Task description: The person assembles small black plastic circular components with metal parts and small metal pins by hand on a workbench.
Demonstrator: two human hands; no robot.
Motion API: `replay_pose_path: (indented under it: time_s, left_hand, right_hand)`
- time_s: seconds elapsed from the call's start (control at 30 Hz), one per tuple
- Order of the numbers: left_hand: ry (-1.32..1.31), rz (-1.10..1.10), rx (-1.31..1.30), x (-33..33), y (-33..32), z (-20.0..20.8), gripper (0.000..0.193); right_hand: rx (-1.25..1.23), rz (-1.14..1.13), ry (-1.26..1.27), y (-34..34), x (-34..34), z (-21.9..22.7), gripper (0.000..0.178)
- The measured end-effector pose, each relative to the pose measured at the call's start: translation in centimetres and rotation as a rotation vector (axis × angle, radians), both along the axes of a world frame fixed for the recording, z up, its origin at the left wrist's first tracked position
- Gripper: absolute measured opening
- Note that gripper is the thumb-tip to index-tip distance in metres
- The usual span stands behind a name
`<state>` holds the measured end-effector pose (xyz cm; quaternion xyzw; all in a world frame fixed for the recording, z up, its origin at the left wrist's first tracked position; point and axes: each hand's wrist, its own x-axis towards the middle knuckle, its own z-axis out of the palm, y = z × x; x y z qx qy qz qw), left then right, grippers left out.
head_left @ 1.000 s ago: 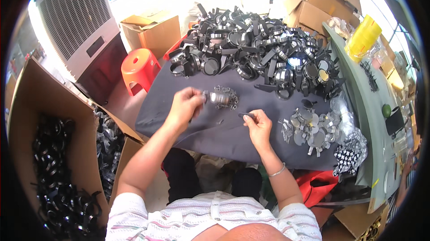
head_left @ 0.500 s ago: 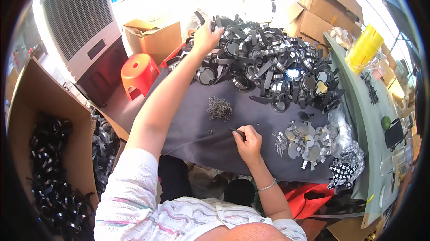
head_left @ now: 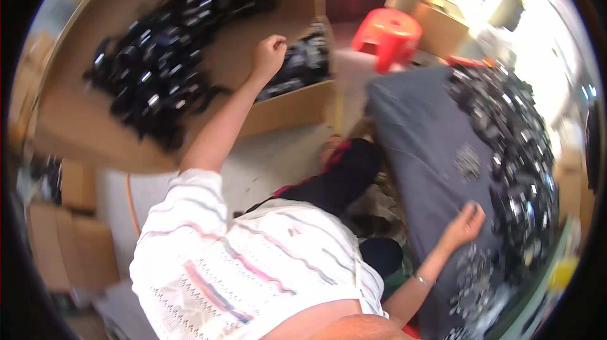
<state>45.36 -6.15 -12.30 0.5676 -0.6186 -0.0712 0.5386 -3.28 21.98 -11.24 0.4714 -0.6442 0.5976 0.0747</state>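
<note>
My left hand [head_left: 269, 55] reaches far out to my left, over a small cardboard box [head_left: 291, 109] that holds black ring-shaped parts [head_left: 303, 65]. Its fingers are curled, and blur hides whether anything is in them. My right hand [head_left: 465, 226] rests on the grey cloth of the table [head_left: 417, 150] with its fingers loosely apart. It lies between a little heap of small metal bits [head_left: 468, 161] and a spread of silver pieces [head_left: 474, 283]. A long pile of black parts [head_left: 512, 137] runs along the table's far side.
A large open cardboard box [head_left: 76, 125] with many black parts [head_left: 152, 80] stands at the upper left. A red plastic stool [head_left: 389, 30] sits beyond the table's end. Closed cartons [head_left: 76, 239] stand on the floor at the left. A yellow object [head_left: 563, 273] is at the table's right edge.
My head has turned sharply left. My left hand has swung from the black pile on the table over to the small cardboard box. My right hand has stayed on the cloth.
</note>
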Motion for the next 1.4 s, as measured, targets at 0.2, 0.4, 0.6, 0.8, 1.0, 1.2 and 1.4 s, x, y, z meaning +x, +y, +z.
replay_pose_path:
  time_s: [0.2,0.4,0.6,0.8,1.0,1.2,1.4]
  left_hand:
    - [-0.096,0.582,0.227,15.1,4.0,-3.5,0.021]
    - [-0.056,0.792,0.124,18.2,1.5,-3.6,0.031]
    - [0.317,0.868,0.174,26.2,-3.8,-6.0,0.029]
    - [0.55,1.027,0.174,24.8,-3.6,-4.1,0.046]
    - [0.847,0.767,-0.039,22.8,-2.4,1.0,0.042]
    - [0.863,0.784,0.104,28.1,-4.6,3.0,0.044]
    - [0.737,0.972,0.032,23.8,-3.8,5.2,0.039]
  right_hand:
    - [0.025,-0.028,-0.035,-1.0,-1.2,-0.4,0.016]
    - [0.038,-0.076,-0.085,1.2,-0.5,3.5,0.017]
    - [0.124,-0.096,-0.003,2.9,-1.4,3.4,0.02]
    - [0.168,-0.095,-0.061,3.8,-1.6,2.3,0.021]
    - [0.189,-0.068,-0.047,4.0,-3.2,1.7,0.022]
    - [0.23,-0.035,-0.049,3.7,-0.8,2.2,0.022]
    - [0.243,-0.122,-0.044,5.4,-0.6,2.2,0.02]
